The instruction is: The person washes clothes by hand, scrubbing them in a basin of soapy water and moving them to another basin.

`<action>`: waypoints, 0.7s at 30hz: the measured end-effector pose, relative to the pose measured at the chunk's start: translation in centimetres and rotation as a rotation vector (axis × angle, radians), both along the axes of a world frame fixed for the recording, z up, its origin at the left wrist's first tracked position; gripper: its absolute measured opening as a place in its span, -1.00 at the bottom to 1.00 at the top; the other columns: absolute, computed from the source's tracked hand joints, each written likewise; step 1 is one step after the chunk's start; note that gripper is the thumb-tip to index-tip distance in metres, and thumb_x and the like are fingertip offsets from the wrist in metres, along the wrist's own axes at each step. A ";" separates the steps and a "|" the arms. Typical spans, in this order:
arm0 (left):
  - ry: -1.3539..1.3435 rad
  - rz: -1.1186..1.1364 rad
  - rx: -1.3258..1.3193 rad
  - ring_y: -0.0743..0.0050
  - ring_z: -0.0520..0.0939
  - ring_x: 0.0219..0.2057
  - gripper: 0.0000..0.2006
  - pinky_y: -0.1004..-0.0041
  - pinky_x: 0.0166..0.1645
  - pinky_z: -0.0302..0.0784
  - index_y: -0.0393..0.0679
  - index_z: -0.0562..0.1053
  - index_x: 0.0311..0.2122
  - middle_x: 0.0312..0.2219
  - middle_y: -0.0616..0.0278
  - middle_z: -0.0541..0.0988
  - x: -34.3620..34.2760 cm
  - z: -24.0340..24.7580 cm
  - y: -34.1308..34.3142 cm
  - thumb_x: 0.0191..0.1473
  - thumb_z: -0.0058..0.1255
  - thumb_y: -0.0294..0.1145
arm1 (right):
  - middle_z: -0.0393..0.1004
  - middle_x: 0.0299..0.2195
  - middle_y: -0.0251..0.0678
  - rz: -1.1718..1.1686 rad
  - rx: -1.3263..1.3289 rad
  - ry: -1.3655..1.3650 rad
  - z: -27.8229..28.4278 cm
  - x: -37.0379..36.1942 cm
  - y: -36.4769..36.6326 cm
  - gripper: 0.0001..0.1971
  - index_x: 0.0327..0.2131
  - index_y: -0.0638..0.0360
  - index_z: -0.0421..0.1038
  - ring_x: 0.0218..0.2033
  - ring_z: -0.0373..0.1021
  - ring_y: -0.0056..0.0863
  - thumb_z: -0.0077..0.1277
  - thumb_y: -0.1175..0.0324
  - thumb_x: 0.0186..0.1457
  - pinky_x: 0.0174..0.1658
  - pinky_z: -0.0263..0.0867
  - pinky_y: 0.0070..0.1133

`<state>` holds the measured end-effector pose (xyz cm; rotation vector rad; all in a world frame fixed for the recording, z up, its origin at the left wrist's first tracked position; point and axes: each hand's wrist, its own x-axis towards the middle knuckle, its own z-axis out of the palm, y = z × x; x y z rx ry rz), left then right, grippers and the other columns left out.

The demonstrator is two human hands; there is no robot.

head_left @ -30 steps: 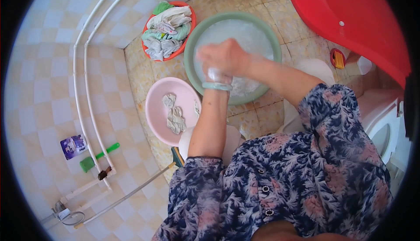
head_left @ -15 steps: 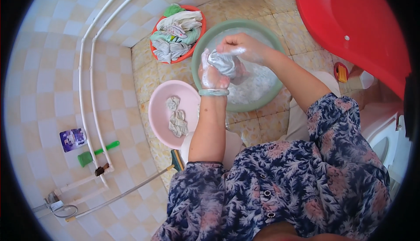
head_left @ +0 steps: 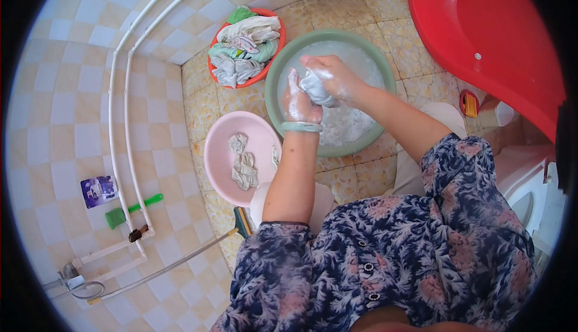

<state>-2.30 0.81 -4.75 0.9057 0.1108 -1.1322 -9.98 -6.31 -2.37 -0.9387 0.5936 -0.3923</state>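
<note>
A bunched, soapy pale grey-white cloth (head_left: 317, 89) is squeezed between my two hands above a green basin (head_left: 332, 150) of foamy water. My left hand (head_left: 301, 102), covered in suds and with a pale green bangle at the wrist, grips the cloth from the left, its thumb up. From the other side my right hand (head_left: 333, 78) is closed over the cloth's upper right. Some of its fingers are hidden behind the cloth. White foam floats on the water below.
Left of the green basin stand an orange basin (head_left: 213, 74) heaped with clothes and a pink basin (head_left: 212, 178) holding several small cloths. A red tub (head_left: 481, 25) curves along the right. White pipes (head_left: 112, 91), a green brush (head_left: 117, 217) and a squeegee (head_left: 242, 223) are at the left.
My right hand has come down onto the cloth, from held apart above it to gripping it. My left hand and the cloth have shifted slightly right.
</note>
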 end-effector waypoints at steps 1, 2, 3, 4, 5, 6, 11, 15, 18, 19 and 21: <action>-0.091 0.028 0.050 0.30 0.47 -0.18 -0.68 0.32 -0.04 0.38 -0.16 0.32 -0.11 -0.22 0.19 0.45 -0.6 0.2 -0.1 0.16 -0.32 -0.18 | 0.36 -0.56 -0.49 -0.004 -0.002 0.003 -0.4 0.0 -0.5 -0.69 -0.50 0.22 0.35 -0.54 0.23 -0.73 -0.15 0.17 0.12 -0.44 0.21 -0.65; -0.084 0.016 0.050 0.30 0.47 -0.18 -0.68 0.32 -0.04 0.38 -0.16 0.32 -0.11 -0.22 0.19 0.45 -1.5 0.9 -0.4 0.16 -0.32 -0.18 | 0.36 -0.58 -0.45 -0.035 -0.285 0.147 -1.2 -0.2 -1.6 -0.67 -0.54 0.21 0.35 -0.56 0.22 -0.74 -0.15 0.15 0.12 -0.47 0.21 -0.64; -0.093 -0.035 0.036 0.29 0.47 -0.18 -0.69 0.32 -0.06 0.40 -0.16 0.31 -0.11 -0.22 0.18 0.45 -2.5 1.6 -0.6 0.16 -0.32 -0.20 | 0.36 -0.60 -0.41 -0.063 -0.567 0.294 -2.0 -0.5 -2.2 -0.65 -0.57 0.19 0.36 -0.58 0.21 -0.75 -0.15 0.12 0.12 -0.51 0.20 -0.64; -0.110 -0.076 0.020 0.28 0.47 -0.18 -0.70 0.33 -0.07 0.41 -0.16 0.30 -0.10 -0.22 0.18 0.44 -2.7 2.1 -0.5 0.16 -0.32 -0.22 | 0.36 -0.60 -0.41 -0.065 -0.567 0.293 -1.8 -0.4 -2.1 -0.65 -0.57 0.19 0.36 -0.58 0.21 -0.75 -0.15 0.12 0.12 -0.51 0.20 -0.64; -0.076 -0.085 -0.037 0.28 0.47 -0.19 -0.67 0.33 -0.09 0.42 -0.16 0.29 -0.10 -0.22 0.18 0.45 -1.9 0.7 -0.4 0.15 -0.30 -0.17 | 0.35 -0.63 -0.39 -0.086 -0.682 0.310 -1.7 -0.2 -1.9 -0.67 -0.61 0.15 0.35 -0.62 0.23 -0.71 -0.12 0.14 0.09 -0.54 0.20 -0.61; -0.077 -0.087 -0.037 0.28 0.47 -0.19 -0.67 0.33 -0.09 0.42 -0.16 0.29 -0.10 -0.22 0.18 0.45 -1.3 0.2 -0.3 0.15 -0.30 -0.17 | 0.33 -0.67 -0.37 -0.107 -0.798 0.326 -1.6 -0.1 -1.5 -0.69 -0.64 0.10 0.35 -0.65 0.25 -0.68 -0.10 0.16 0.07 -0.57 0.21 -0.58; 0.033 -0.202 -0.419 0.29 0.48 -0.22 -0.68 0.34 -0.14 0.44 -0.19 0.31 -0.15 -0.25 0.15 0.44 1.1 -5.0 0.5 0.11 -0.26 -0.18 | 0.34 -0.70 -0.35 -0.196 -1.797 0.028 -3.3 -0.8 0.3 -0.78 -0.66 0.01 0.36 -0.64 0.34 -0.46 -0.06 0.20 -0.03 -0.58 0.25 -0.50; -0.001 0.008 -0.073 0.30 0.49 -0.28 -0.71 0.34 -0.20 0.45 -0.18 0.32 -0.14 -0.30 0.18 0.45 -3.2 -0.6 0.0 0.08 -0.28 -0.27 | 0.35 -0.69 -0.39 -0.226 -1.794 0.229 -4.7 -0.3 -2.2 -0.88 -0.64 -0.06 0.35 -0.66 0.35 -0.45 -0.04 0.26 -0.11 -0.64 0.25 -0.48; -0.023 0.046 0.000 0.29 0.49 -0.30 -0.69 0.31 -0.19 0.43 -0.17 0.31 -0.11 -0.32 0.17 0.46 0.0 -3.0 1.2 0.09 -0.29 -0.24 | 0.32 -0.72 -0.40 -0.253 -1.737 0.034 -3.1 0.3 1.2 -0.89 -0.65 -0.07 0.34 -0.69 0.32 -0.42 -0.02 0.29 -0.13 -0.65 0.23 -0.49; -0.007 -0.138 -0.349 0.30 0.49 -0.31 -0.69 0.30 -0.19 0.42 -0.17 0.31 -0.12 -0.33 0.18 0.45 3.3 -6.9 2.2 0.10 -0.29 -0.23 | 0.32 -0.74 -0.39 -0.210 -1.788 -0.124 -1.5 0.3 2.7 -0.88 -0.66 -0.07 0.34 -0.69 0.32 -0.42 -0.03 0.29 -0.11 -0.65 0.24 -0.49; 0.150 -0.301 -0.566 0.30 0.48 -0.33 -0.70 0.28 -0.18 0.41 -0.17 0.31 -0.16 -0.35 0.21 0.45 2.9 -8.4 1.6 0.12 -0.30 -0.19 | 0.32 -0.74 -0.39 -0.191 -1.891 0.045 -2.8 -0.1 1.3 -0.86 -0.66 -0.06 0.35 -0.68 0.32 -0.41 -0.05 0.29 -0.08 -0.63 0.23 -0.48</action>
